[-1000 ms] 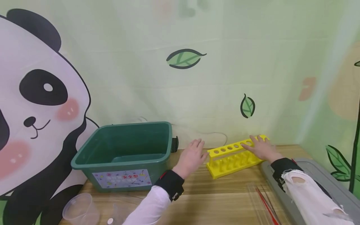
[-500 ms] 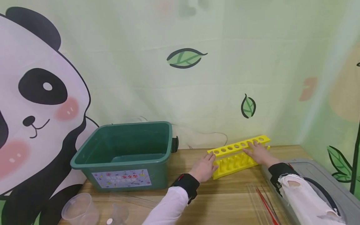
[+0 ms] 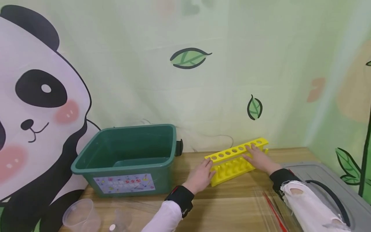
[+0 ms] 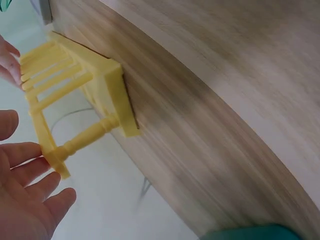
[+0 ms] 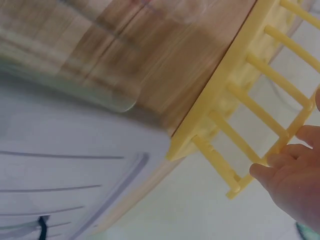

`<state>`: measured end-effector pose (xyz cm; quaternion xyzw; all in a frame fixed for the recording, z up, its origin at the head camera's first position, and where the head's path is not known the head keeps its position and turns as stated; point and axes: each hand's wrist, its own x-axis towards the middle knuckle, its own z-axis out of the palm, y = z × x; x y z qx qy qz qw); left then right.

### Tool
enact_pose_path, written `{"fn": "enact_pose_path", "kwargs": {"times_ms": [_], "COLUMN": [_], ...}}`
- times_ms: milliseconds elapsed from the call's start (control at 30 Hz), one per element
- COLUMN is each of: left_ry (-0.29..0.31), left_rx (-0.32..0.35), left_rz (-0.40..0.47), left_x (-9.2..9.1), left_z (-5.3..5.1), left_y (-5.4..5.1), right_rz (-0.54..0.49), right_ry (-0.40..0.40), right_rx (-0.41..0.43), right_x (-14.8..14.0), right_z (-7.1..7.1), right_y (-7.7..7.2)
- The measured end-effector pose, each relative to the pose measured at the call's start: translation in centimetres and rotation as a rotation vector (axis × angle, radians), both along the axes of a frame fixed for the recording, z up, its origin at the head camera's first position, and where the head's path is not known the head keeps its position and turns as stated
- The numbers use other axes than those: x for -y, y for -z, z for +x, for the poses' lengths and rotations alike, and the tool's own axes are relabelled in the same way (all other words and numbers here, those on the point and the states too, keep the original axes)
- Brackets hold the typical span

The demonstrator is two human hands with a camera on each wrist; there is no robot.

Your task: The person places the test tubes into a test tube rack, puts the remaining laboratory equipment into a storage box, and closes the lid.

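A yellow test tube rack [image 3: 229, 176] stands slantwise on the wooden table near the back wall, a row of round holes along its top bar and pegs below. My left hand [image 3: 200, 177] touches the rack's left end; in the left wrist view its fairly straight fingertips meet the end of the top bar beside a yellow post [image 4: 90, 135], the thumb apart. Toward the right end, my right hand [image 3: 260, 160] rests its extended fingers on the top bar. In the right wrist view those fingers [image 5: 300, 155] lie along the bar; the thumb's contact is unclear.
A green plastic bin [image 3: 124, 180] with a black latch stands left of the rack. A clear cup [image 3: 82, 216] sits in front of it. Red tweezers-like tools [image 3: 273, 211] and clear tubes lie right of centre, beside a grey lid [image 3: 318, 180] with a black handle.
My left hand has come right to the rack's left end, and my right hand has settled on its top bar. Over the last half second, rack and hands have shifted slightly left.
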<state>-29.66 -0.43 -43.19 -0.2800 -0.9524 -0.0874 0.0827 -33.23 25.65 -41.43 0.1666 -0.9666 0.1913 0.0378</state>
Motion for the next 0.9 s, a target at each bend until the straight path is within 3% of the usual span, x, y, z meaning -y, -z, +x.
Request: {"fn": "enact_pose_path", "kwargs": {"times_ms": [200,333,533,633,733,900], "left_ry": [-0.026,-0.056,-0.058,-0.072,-0.123,-0.167], "left_rx": [-0.107,-0.165,-0.239,-0.221,-0.161,-0.122], "left_rz": [0.072,0.115,0.172,0.204,0.228,0.260], "left_x": [1.8,3.1,3.8,3.7,3.7,3.9], "left_z": [1.3,2.3,2.1,1.7,1.1,0.4], "left_y": [0.4,0.6,0.4,0.5,0.9,1.5], "right_rz": [0.060,0.050,0.044,-0.031,-0.093,-0.094], "right_ry": [-0.036,-0.074,-0.090,-0.048,0.056,0.208], "right_rx": [-0.021,-0.080,-0.170,-0.184,-0.186,-0.058], "right_x": [1.9,2.9,3.2,3.1,2.7,1.2], "right_z": [0.3,0.9,1.6,1.4,0.6,-0.9], "right_y": [0.6,1.3,1.4,0.8,-0.1,-0.8]}}
